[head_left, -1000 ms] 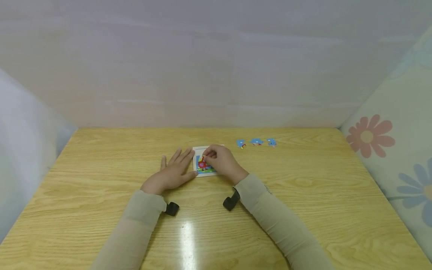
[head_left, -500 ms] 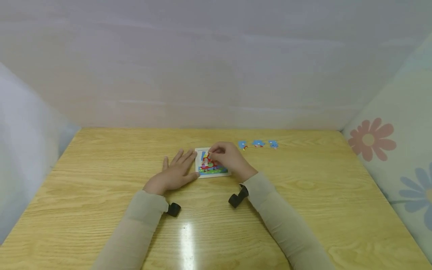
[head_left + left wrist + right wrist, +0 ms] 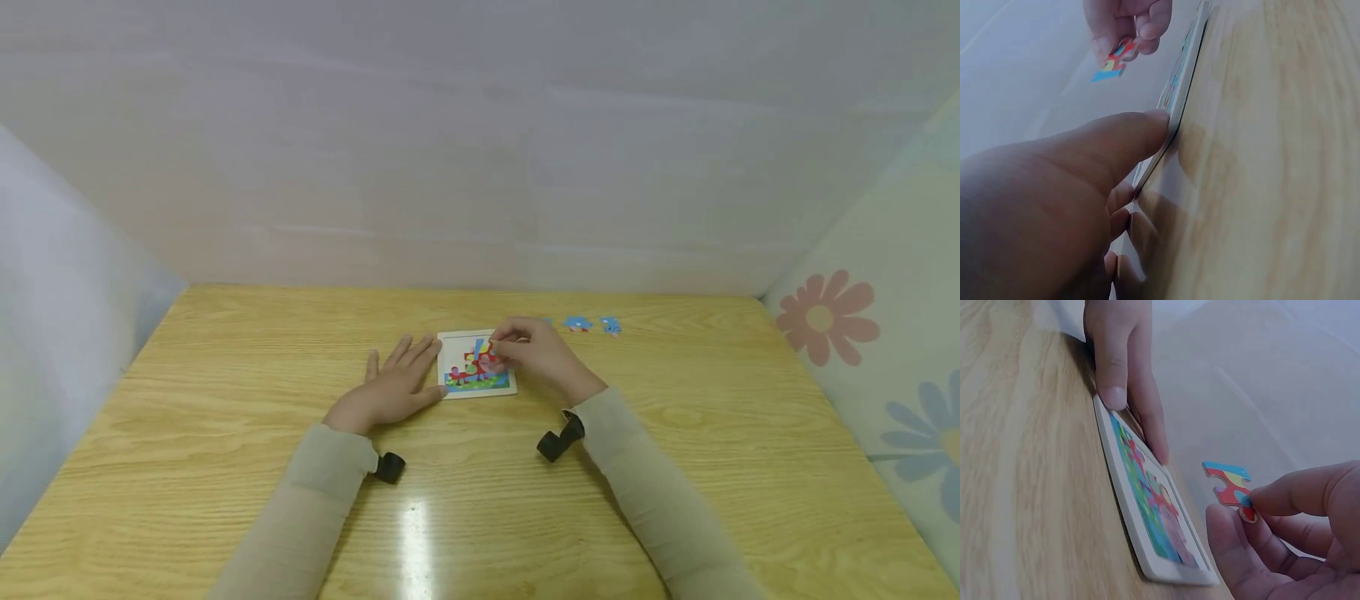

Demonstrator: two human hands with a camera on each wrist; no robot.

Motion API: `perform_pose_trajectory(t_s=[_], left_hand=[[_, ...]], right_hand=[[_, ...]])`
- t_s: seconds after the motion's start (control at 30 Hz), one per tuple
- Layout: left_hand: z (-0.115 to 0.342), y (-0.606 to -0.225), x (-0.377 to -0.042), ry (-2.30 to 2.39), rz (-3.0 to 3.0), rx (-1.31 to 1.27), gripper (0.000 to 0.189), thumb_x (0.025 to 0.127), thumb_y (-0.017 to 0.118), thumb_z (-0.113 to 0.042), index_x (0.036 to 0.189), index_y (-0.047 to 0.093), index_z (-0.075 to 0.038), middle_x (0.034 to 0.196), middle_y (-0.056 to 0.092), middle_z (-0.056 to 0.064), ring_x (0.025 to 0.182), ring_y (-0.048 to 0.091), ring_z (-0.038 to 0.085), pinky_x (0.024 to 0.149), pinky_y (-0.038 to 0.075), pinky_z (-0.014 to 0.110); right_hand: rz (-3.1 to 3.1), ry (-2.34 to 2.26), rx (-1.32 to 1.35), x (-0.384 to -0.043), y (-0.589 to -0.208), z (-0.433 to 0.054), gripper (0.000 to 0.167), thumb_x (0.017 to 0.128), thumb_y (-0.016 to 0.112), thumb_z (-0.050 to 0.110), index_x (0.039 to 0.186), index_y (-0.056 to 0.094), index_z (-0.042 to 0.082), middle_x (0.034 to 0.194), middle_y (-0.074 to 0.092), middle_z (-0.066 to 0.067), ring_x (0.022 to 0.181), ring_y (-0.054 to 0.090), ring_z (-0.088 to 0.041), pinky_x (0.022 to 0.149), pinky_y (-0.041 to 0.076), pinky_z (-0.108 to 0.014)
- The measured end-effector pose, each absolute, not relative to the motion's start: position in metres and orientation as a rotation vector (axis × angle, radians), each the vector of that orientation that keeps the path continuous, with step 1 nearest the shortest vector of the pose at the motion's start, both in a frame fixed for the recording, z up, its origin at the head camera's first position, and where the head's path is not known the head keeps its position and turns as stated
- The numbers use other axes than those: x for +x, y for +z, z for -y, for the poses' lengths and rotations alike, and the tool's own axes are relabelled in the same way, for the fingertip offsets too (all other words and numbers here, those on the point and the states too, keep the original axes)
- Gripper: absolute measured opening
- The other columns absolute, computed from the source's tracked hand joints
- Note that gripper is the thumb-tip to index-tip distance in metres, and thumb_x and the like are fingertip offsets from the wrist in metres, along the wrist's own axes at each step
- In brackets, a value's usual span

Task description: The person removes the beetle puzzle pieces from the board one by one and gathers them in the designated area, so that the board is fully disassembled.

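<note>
A white-framed jigsaw puzzle board (image 3: 478,395) lies on the table, its lower part filled with a colourful picture and its upper part bare white. My left hand (image 3: 392,392) rests flat beside it, fingers spread, with thumb and fingertips at the board's left edge. Above the board's right side, my right hand (image 3: 542,354) pinches a puzzle piece (image 3: 1227,482) between thumb and fingers. This piece is blue, yellow and red, and in the right wrist view it is held clear of the board. The right hand hides part of the board in the head view.
Behind the right hand lie loose blue puzzle pieces (image 3: 577,323), one partly covered by that hand. The wooden table (image 3: 480,517) ends at a pale wall (image 3: 480,167). A black wrist camera (image 3: 389,467) sits under the left sleeve.
My right hand has moved rightward across the board with the puzzle piece, uncovering the picture's left and middle. It now overlaps a loose piece. The left hand keeps its place at the edge.
</note>
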State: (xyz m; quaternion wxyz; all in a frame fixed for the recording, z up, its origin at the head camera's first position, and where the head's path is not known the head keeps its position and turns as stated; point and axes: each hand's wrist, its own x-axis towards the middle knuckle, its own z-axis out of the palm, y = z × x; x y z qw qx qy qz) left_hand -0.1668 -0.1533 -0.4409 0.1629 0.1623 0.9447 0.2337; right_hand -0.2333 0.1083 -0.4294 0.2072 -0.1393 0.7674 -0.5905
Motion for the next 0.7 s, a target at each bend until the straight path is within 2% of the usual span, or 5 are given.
perform_pose_trajectory(t_s=[0.13, 0.3, 0.47, 0.7], left_hand=[[0.153, -0.441, -0.167, 0.673, -2.692, 0.471, 0.08, 0.105, 0.048, -0.049, 0.165, 0.009, -0.013, 0.171, 0.001, 0.007, 0.155, -0.011, 0.035, 0.112, -0.015, 0.071], [0.154, -0.441, -0.168, 0.669, -2.689, 0.483, 0.08, 0.105, 0.047, -0.049, 0.165, 0.008, -0.014, 0.171, 0.0, 0.007, 0.155, -0.011, 0.035, 0.112, -0.016, 0.071], [0.154, -0.44, -0.168, 0.668, -2.689, 0.479, 0.08, 0.105, 0.048, -0.049, 0.165, 0.008, -0.015, 0.171, 0.0, 0.006, 0.155, -0.012, 0.035, 0.112, -0.017, 0.07], [0.156, -0.44, -0.168, 0.676, -2.692, 0.477, 0.08, 0.105, 0.048, -0.049, 0.165, 0.008, -0.014, 0.171, 0.001, 0.007, 0.155, -0.012, 0.035, 0.111, -0.019, 0.07]], right_hand=[[-2.166, -1.641, -0.341, -0.234, -0.429, -0.124, 0.017, 0.099, 0.065, 0.009, 0.113, 0.068, 0.0, 0.106, 0.067, -0.015, 0.088, 0.071, -0.024, 0.083, 0.06, -0.037], [-2.155, -1.652, -0.296, -0.236, -0.429, -0.143, 0.02, 0.099, 0.065, 0.008, 0.117, 0.067, -0.002, 0.11, 0.066, -0.017, 0.091, 0.071, -0.027, 0.085, 0.06, -0.038], [-2.212, -1.581, -0.303, -0.24, -0.427, -0.159, 0.023, 0.101, 0.062, 0.008, 0.121, 0.066, -0.003, 0.11, 0.064, -0.018, 0.088, 0.072, -0.029, 0.084, 0.06, -0.037], [-2.306, -1.501, -0.267, -0.247, -0.427, -0.171, 0.021, 0.103, 0.059, 0.006, 0.119, 0.068, -0.004, 0.109, 0.062, -0.018, 0.085, 0.07, -0.024, 0.081, 0.061, -0.034]])
